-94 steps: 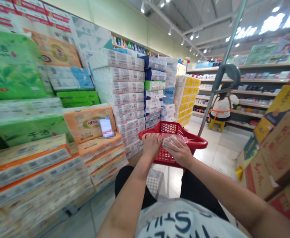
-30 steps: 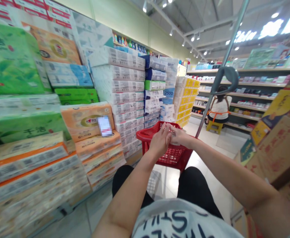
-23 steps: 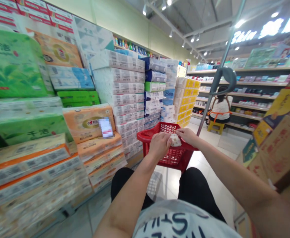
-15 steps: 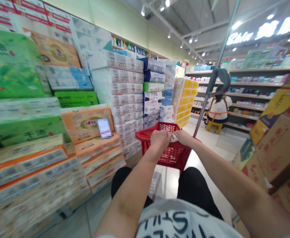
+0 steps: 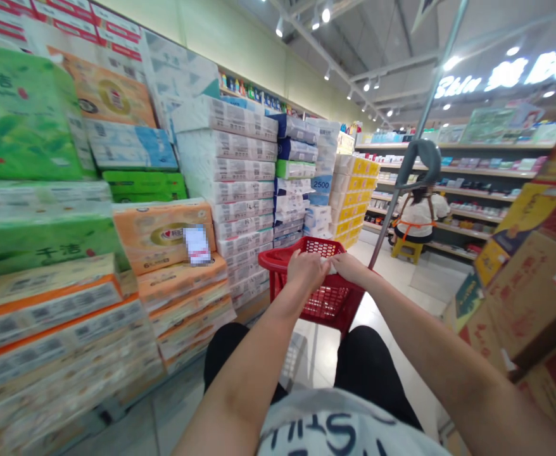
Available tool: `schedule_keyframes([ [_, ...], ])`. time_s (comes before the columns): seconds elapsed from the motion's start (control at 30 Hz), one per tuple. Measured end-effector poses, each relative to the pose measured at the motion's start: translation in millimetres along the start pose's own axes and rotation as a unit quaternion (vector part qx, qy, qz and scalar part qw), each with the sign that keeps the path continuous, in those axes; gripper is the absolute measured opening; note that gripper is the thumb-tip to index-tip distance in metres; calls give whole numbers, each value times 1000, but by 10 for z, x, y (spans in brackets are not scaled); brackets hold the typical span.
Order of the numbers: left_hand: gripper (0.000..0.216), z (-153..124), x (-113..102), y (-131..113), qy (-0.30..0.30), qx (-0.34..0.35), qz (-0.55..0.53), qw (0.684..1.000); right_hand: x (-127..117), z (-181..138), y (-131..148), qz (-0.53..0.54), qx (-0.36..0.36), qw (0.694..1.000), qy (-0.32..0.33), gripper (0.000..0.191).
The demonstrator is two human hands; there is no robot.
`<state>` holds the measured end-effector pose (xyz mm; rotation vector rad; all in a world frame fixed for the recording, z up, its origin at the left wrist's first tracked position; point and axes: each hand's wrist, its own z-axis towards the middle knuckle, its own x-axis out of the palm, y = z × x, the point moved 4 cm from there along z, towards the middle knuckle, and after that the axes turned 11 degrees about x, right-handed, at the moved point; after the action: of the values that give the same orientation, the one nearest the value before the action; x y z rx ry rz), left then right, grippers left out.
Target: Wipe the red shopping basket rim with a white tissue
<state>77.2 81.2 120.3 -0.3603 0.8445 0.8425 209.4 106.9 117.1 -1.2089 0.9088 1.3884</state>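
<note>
My left hand [image 5: 305, 269] and my right hand [image 5: 350, 268] meet in front of me, just over the near side of a red plastic shopping basket [image 5: 323, 303]. Both have their fingers curled closed. A small whitish thing [image 5: 326, 264] shows between them; my fingers cover most of it, and its kind cannot be made out. The basket has slotted walls, and its wide rim reaches out to the left of my left hand. Whether my hands touch the rim is not clear.
Stacked tissue packs [image 5: 244, 171] line the left side, with a phone [image 5: 197, 245] on an orange pack [image 5: 164, 237]. A metal pole [image 5: 383, 237] with a grey loop [image 5: 420, 163] rises beside the basket. Cardboard boxes [image 5: 529, 297] stand right. Ahead, a person [image 5: 415, 212] sits on a yellow stool [image 5: 405, 251].
The view has shifted slightly. Both hands stay together over the basket, and less of the whitish thing shows between them now.
</note>
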Motion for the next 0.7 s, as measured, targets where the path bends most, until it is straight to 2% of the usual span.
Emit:
schedule_keyframes([
  [0.07,39,52,10,54,27,-47,-1,999,-9,0,31,-2,8,1000,2,38],
  [0.13,35,20,15,74,20,-62,-3,998,-16,-1,59,-8,12,1000,1,39],
  [0.27,24,-228,-14,13,-80,25,-27,996,-17,-13,91,-23,4,1000,-9,30],
  [0.33,26,-317,-46,3,-124,57,-33,990,-15,-17,96,-30,-2,999,-14,27],
  [0.4,24,-290,-59,26,-105,52,-39,992,-15,-14,98,-36,-8,999,-16,27],
  [0.5,29,-129,-51,82,-28,7,-36,999,-19,3,99,-45,-16,999,-13,31],
  [0.57,31,-72,-34,101,-12,-12,-27,1000,-22,12,99,-52,-17,998,-10,34],
  [0.63,26,-116,-8,88,-47,0,-18,999,-24,9,101,-61,-17,998,-12,34],
  [0.7,27,-247,22,49,-113,42,-16,993,-22,-3,108,-69,-22,997,-16,32],
])
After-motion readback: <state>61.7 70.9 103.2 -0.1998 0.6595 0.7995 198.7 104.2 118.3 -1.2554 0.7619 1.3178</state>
